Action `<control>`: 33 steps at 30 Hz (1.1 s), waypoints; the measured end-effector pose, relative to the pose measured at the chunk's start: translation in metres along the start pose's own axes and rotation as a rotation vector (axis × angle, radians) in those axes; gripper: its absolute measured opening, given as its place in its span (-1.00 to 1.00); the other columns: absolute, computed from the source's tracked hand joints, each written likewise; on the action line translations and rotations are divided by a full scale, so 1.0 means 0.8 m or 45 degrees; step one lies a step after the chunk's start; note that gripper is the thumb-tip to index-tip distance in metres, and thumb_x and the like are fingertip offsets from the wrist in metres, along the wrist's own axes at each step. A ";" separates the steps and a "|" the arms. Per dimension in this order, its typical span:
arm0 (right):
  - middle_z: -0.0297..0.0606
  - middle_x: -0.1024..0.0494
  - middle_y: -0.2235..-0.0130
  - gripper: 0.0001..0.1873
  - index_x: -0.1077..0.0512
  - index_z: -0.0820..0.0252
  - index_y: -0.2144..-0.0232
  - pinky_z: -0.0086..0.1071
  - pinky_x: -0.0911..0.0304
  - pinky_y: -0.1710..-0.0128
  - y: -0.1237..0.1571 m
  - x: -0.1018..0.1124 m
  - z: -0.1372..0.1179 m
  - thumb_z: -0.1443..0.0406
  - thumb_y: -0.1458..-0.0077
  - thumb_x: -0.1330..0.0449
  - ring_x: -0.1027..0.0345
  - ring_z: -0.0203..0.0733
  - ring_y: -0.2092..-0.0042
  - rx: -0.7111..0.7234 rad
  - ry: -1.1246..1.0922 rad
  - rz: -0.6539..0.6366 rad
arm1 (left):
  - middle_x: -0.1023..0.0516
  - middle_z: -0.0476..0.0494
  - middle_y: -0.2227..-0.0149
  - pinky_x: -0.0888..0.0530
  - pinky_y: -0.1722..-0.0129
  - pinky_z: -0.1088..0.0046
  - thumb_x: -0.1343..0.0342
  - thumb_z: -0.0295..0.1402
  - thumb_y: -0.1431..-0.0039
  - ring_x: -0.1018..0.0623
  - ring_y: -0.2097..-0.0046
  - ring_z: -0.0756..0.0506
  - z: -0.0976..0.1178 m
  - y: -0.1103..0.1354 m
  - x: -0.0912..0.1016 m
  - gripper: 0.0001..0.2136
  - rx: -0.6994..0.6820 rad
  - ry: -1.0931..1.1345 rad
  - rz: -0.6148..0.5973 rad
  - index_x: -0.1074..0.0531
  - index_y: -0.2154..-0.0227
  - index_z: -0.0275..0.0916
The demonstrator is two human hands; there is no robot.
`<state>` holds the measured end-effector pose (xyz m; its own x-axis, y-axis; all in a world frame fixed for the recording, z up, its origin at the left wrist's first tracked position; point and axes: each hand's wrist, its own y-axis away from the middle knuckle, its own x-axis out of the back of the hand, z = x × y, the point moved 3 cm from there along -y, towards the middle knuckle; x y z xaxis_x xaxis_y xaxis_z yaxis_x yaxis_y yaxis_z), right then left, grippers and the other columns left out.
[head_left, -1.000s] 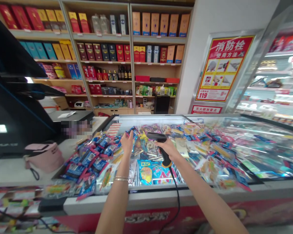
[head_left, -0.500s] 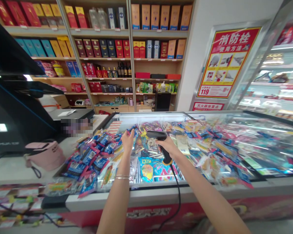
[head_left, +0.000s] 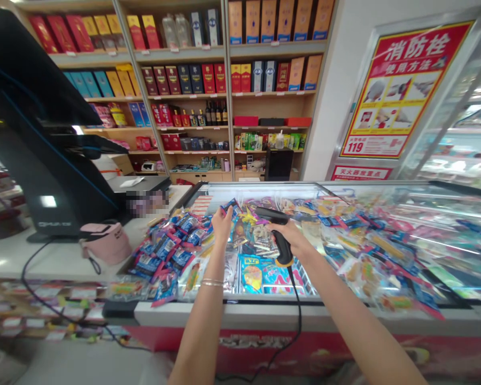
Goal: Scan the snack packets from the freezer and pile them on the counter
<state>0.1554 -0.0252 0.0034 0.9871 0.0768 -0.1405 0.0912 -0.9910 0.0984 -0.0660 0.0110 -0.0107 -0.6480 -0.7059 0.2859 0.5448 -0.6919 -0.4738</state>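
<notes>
My right hand (head_left: 292, 236) is wrapped round the grip of a black barcode scanner (head_left: 272, 215), whose cable hangs down over the freezer's front. The scanner's head points left, toward my left hand (head_left: 222, 220). Pinched in my left hand is a small blue snack packet (head_left: 231, 205), held above the glass-topped chest freezer (head_left: 164, 309). Several blue and pink packets (head_left: 166, 247) lie in a heap left of my left hand. Below both hands, a large light-blue bag (head_left: 251, 275) shows in the freezer area.
A black checkout terminal (head_left: 58, 198) and a pink pouch (head_left: 106, 243) stand on the white counter at left. More loose packets (head_left: 364, 275) cover the freezer's right part. Shelves of boxed goods (head_left: 186, 80) line the back, beside a red and yellow sign (head_left: 401, 88).
My view has turned left, so the scene sits further right in it. Both hands keep their hold, and the scanner is a little further from my left hand and tilted more downward to the right.
</notes>
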 end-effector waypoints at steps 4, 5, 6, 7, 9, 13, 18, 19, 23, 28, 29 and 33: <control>-0.43 -0.36 0.69 -0.83 -0.38 0.23 0.51 -0.51 -0.20 0.71 -0.007 -0.017 -0.005 0.39 0.23 -0.31 -0.22 -0.36 0.67 -0.033 -0.186 -0.068 | -0.53 -0.09 0.37 -0.35 0.26 0.46 -0.01 -0.24 -0.19 -0.48 0.29 -0.08 0.023 -0.014 0.048 -0.76 -0.210 0.008 0.005 -0.46 0.18 -0.23; -0.43 -0.36 0.69 -0.83 -0.38 0.23 0.50 -0.51 -0.21 0.70 -0.010 -0.023 -0.004 0.40 0.23 -0.30 -0.22 -0.37 0.67 -0.032 -0.224 -0.097 | -0.55 -0.12 0.28 -0.36 0.21 0.44 0.01 -0.27 -0.20 -0.51 0.23 -0.10 0.028 -0.018 0.065 -0.72 -0.267 -0.025 0.016 -0.43 0.08 -0.21; -0.43 -0.35 0.68 -0.83 -0.38 0.24 0.50 -0.51 -0.21 0.69 -0.014 -0.029 -0.003 0.40 0.22 -0.30 -0.22 -0.37 0.66 -0.026 -0.255 -0.129 | -0.56 -0.14 0.21 -0.37 0.16 0.42 0.02 -0.30 -0.21 -0.51 0.17 -0.12 0.031 -0.021 0.081 -0.69 -0.312 -0.086 0.034 -0.40 0.01 -0.19; -0.42 -0.35 0.68 -0.84 -0.38 0.24 0.49 -0.52 -0.20 0.68 -0.018 -0.036 0.000 0.39 0.21 -0.30 -0.22 -0.38 0.66 -0.027 -0.280 -0.169 | -0.55 -0.16 0.15 -0.38 0.14 0.40 0.04 -0.32 -0.22 -0.51 0.13 -0.13 0.032 -0.025 0.098 -0.66 -0.341 -0.169 0.062 -0.38 -0.04 -0.17; -0.42 -0.35 0.68 -0.86 -0.39 0.25 0.48 -0.53 -0.20 0.67 -0.025 -0.051 0.009 0.37 0.18 -0.29 -0.21 -0.38 0.65 -0.068 -0.304 -0.264 | -0.51 -0.21 0.05 -0.38 0.13 0.38 0.06 -0.34 -0.23 -0.51 0.09 -0.16 0.027 -0.033 0.128 -0.63 -0.351 -0.367 0.131 -0.35 -0.09 -0.14; -0.42 -0.32 0.68 -0.86 -0.35 0.23 0.52 -0.54 -0.16 0.68 -0.039 -0.079 0.037 0.31 0.10 -0.26 -0.18 -0.40 0.67 -0.263 -0.313 -0.431 | -0.47 -0.28 -0.01 -0.41 0.20 0.35 0.07 -0.34 -0.24 -0.54 0.16 -0.19 -0.011 -0.044 0.161 -0.60 -0.245 -0.738 0.193 -0.32 -0.13 -0.15; -0.45 -0.32 0.63 -0.86 -0.34 0.22 0.50 -0.56 -0.17 0.66 -0.056 -0.103 0.074 0.36 0.11 -0.27 -0.17 -0.43 0.66 -0.407 -0.505 -0.498 | -0.47 -0.37 -0.03 -0.36 -0.01 0.18 -0.06 -0.21 -0.14 -0.48 0.00 -0.30 -0.060 -0.040 0.149 -0.58 -0.321 -0.983 0.076 -0.41 -0.03 -0.27; -0.45 -0.33 0.61 -0.87 -0.34 0.22 0.50 -0.57 -0.17 0.66 -0.058 -0.105 0.080 0.38 0.12 -0.27 -0.18 -0.44 0.65 -0.422 -0.539 -0.500 | -0.46 -0.37 -0.05 -0.32 -0.07 0.14 -0.07 -0.19 -0.13 -0.44 -0.05 -0.32 -0.065 -0.037 0.145 -0.59 -0.351 -0.994 0.087 -0.43 -0.01 -0.26; -0.42 -0.37 0.55 -0.86 -0.35 0.25 0.47 -0.58 -0.15 0.67 -0.063 -0.105 0.095 0.40 0.12 -0.27 -0.21 -0.46 0.63 -0.456 -0.577 -0.496 | -0.40 -0.40 -0.13 -0.15 -0.19 0.01 -0.03 -0.17 -0.17 -0.32 -0.18 -0.35 -0.071 -0.029 0.137 -0.59 -0.417 -0.963 0.213 -0.43 -0.02 -0.26; -0.42 -0.38 0.55 -0.84 -0.34 0.24 0.47 -0.58 -0.16 0.66 -0.064 -0.102 0.102 0.36 0.10 -0.29 -0.22 -0.45 0.62 -0.491 -0.528 -0.454 | -0.43 -0.38 -0.10 -0.13 -0.21 0.02 0.02 -0.21 -0.20 -0.35 -0.16 -0.32 -0.069 -0.028 0.142 -0.58 -0.440 -0.817 0.260 -0.40 -0.07 -0.27; -0.42 -0.38 0.56 -0.84 -0.35 0.25 0.47 -0.58 -0.17 0.66 -0.063 -0.102 0.102 0.36 0.10 -0.29 -0.22 -0.45 0.62 -0.495 -0.529 -0.444 | -0.44 -0.38 -0.09 -0.14 -0.21 0.04 0.02 -0.22 -0.19 -0.36 -0.15 -0.31 -0.068 -0.028 0.143 -0.58 -0.438 -0.799 0.260 -0.40 -0.06 -0.28; -0.43 -0.38 0.60 -0.89 -0.37 0.27 0.48 -0.57 -0.18 0.66 -0.060 -0.103 0.102 0.39 0.08 -0.27 -0.22 -0.44 0.64 -0.504 -0.541 -0.426 | -0.45 -0.36 -0.07 -0.16 -0.21 0.09 0.03 -0.23 -0.20 -0.38 -0.13 -0.28 -0.067 -0.026 0.145 -0.60 -0.432 -0.786 0.252 -0.42 -0.03 -0.29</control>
<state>0.0591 0.0072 -0.0699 0.7669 0.2430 -0.5940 0.5047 -0.8000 0.3244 -0.1813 -0.0486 -0.0125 -0.0816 -0.8389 0.5381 0.3612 -0.5281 -0.7686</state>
